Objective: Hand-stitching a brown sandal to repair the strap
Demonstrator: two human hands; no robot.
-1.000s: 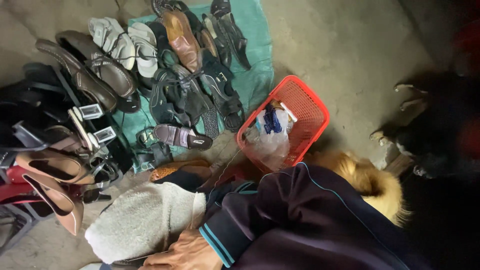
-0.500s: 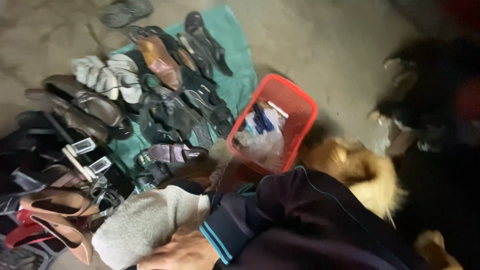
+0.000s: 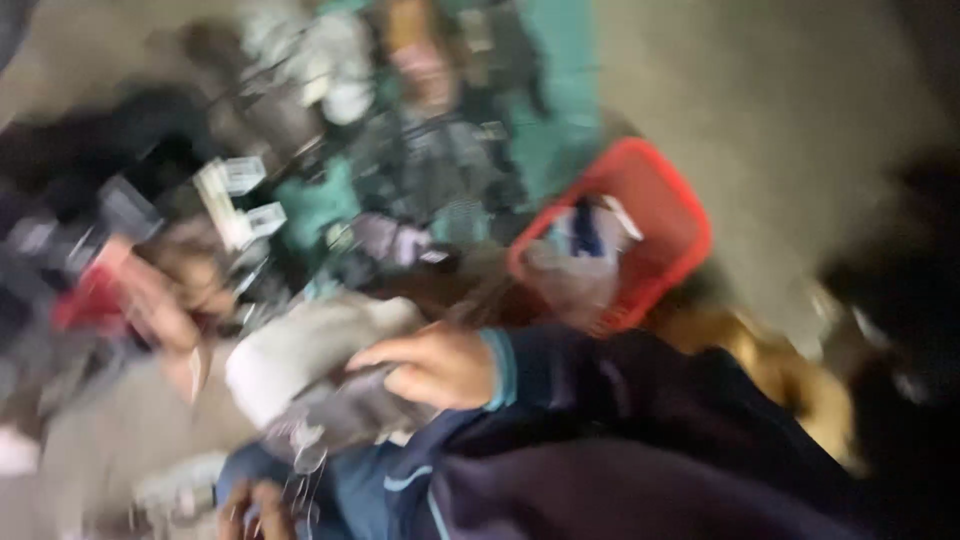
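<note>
The view is heavily blurred. My right hand [image 3: 432,366], in a dark blue sleeve with a teal cuff, is closed over a grey shoe-like item [image 3: 340,415] next to a pale grey fuzzy bundle [image 3: 300,345]. Only the fingers of my left hand [image 3: 255,508] show at the bottom edge, below that grey item; whether they hold anything is unclear. A heap of shoes and sandals [image 3: 400,150] lies beyond on a teal cloth [image 3: 555,130].
A red plastic basket [image 3: 670,215] with small items inside stands right of the shoes. A tan furry shape [image 3: 780,375] lies beside my sleeve, and a dark shape [image 3: 900,290] fills the right edge. Pink and red heeled shoes [image 3: 130,290] are at left on a concrete floor [image 3: 760,90].
My right hand has risen from the bottom edge onto the grey item by the pale bundle. My left hand's fingers have come into view. The camera swung and the picture has blurred.
</note>
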